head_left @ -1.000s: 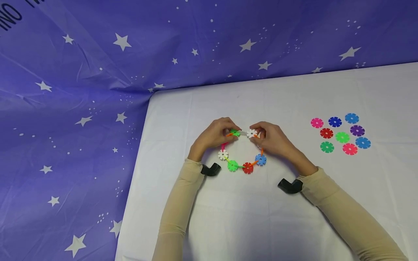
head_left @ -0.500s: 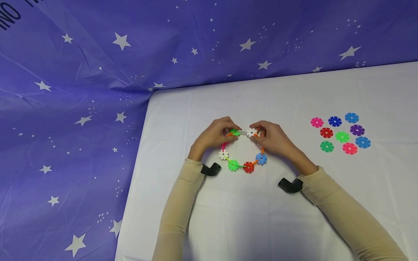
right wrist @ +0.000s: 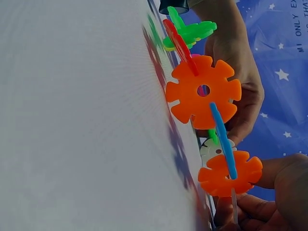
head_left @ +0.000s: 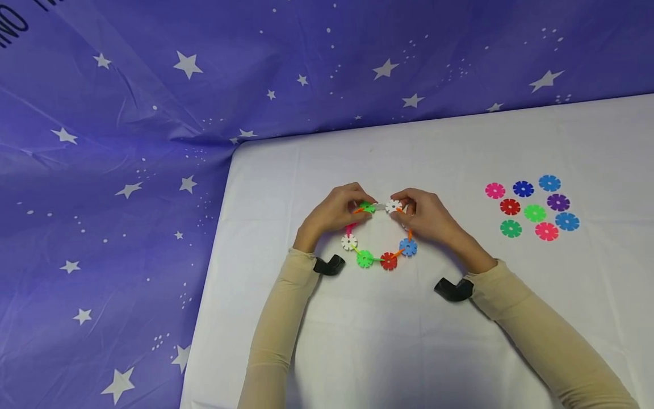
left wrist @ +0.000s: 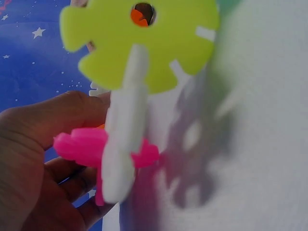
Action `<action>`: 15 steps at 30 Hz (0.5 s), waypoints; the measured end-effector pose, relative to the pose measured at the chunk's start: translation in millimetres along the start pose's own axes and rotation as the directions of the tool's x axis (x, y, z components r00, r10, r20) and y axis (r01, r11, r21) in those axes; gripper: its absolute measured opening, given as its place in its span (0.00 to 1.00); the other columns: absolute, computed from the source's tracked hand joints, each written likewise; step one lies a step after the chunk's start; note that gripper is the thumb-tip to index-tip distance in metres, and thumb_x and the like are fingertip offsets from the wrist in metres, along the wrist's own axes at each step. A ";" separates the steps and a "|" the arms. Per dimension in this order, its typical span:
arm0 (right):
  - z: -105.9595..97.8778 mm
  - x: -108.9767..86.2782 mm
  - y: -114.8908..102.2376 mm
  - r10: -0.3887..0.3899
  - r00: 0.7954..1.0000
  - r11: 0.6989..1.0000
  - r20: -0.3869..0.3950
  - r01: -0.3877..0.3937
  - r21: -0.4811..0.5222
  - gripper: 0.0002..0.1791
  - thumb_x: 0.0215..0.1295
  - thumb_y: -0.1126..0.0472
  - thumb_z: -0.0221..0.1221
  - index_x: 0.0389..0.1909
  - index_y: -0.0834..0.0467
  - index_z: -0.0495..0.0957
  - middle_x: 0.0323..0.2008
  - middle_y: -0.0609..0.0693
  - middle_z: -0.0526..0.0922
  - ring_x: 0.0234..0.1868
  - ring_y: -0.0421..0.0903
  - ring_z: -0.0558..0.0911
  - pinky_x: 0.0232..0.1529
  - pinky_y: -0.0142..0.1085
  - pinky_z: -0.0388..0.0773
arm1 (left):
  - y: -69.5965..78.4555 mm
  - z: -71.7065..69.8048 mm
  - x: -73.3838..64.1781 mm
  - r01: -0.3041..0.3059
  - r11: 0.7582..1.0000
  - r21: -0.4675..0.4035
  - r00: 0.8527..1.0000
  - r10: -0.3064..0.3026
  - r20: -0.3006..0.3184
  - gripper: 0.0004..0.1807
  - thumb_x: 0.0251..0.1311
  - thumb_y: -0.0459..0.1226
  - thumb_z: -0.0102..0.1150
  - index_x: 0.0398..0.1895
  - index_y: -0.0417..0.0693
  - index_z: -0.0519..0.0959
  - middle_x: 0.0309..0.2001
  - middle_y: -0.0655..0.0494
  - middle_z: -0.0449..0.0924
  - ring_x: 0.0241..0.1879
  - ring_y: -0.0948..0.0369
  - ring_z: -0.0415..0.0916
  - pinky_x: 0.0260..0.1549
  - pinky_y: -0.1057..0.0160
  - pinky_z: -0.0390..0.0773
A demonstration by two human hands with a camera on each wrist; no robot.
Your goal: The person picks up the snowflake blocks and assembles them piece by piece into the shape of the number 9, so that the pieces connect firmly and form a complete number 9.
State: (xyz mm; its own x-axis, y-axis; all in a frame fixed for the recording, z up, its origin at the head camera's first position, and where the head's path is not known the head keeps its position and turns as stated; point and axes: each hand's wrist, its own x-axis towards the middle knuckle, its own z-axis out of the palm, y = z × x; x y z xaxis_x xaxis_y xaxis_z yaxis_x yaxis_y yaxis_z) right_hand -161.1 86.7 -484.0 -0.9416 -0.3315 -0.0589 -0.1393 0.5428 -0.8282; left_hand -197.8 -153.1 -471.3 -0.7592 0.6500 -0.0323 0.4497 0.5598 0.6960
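Note:
A ring of notched plastic discs, slotted edge to edge, is held between my two hands. At its far side, my left hand (head_left: 334, 211) pinches a green disc (head_left: 367, 208) between thumb and fingers. My right hand (head_left: 429, 218) grips a white disc (head_left: 393, 207) close by, and a pale disc (head_left: 380, 207) seen edge-on spans the two. The near side carries a blue disc (head_left: 408, 247), a red disc (head_left: 389, 261) and a light green disc (head_left: 365, 259). In the right wrist view, an orange disc (right wrist: 203, 91) faces the camera. A yellow-green disc (left wrist: 168, 53) looms large in the left wrist view.
Several loose discs lie flat on the white table to the right, among them a purple disc (head_left: 558, 202) and a pink disc (head_left: 495, 190). Black curved pieces (head_left: 453, 289) sit at both sleeve cuffs. A purple star-patterned cloth (head_left: 128, 187) borders the table's left and far edges.

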 end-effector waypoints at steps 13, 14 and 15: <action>1.9 1.1 2.4 -0.022 1.000 1.000 -0.001 0.022 -0.016 0.18 0.61 0.64 0.65 0.52 0.65 0.80 0.28 0.54 0.78 0.28 0.45 0.72 0.29 0.32 0.66 | 1.0 8.6 4.8 -0.012 1.000 0.007 0.997 0.013 -0.079 0.10 0.60 0.40 0.67 0.42 0.47 0.86 0.41 0.55 0.80 0.36 0.61 0.73 0.37 0.68 0.72; 1.6 1.0 2.6 -0.022 1.000 1.000 -0.004 0.022 -0.017 0.18 0.61 0.64 0.65 0.52 0.65 0.80 0.28 0.54 0.78 0.28 0.45 0.72 0.29 0.31 0.66 | 1.1 9.8 6.2 -0.014 1.000 0.009 0.995 0.015 -0.094 0.09 0.61 0.41 0.66 0.41 0.47 0.87 0.41 0.55 0.80 0.36 0.61 0.73 0.37 0.68 0.73; 1.3 1.1 2.6 -0.019 1.000 1.000 -0.010 0.019 -0.016 0.18 0.61 0.64 0.65 0.52 0.65 0.80 0.28 0.54 0.78 0.28 0.45 0.72 0.29 0.31 0.66 | 1.1 11.0 7.4 -0.013 1.000 0.014 0.994 0.015 -0.107 0.09 0.62 0.41 0.66 0.40 0.47 0.87 0.40 0.55 0.81 0.35 0.62 0.73 0.36 0.69 0.73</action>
State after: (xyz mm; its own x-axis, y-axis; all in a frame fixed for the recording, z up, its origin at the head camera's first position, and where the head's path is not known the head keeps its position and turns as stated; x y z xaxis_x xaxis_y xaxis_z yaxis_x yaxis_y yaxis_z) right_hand -162.0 86.8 -486.9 -0.9417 -0.3345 -0.0376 -0.1621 0.5486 -0.8202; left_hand -197.8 -142.0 -478.7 -0.7985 0.5995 0.0547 0.4663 0.5585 0.6860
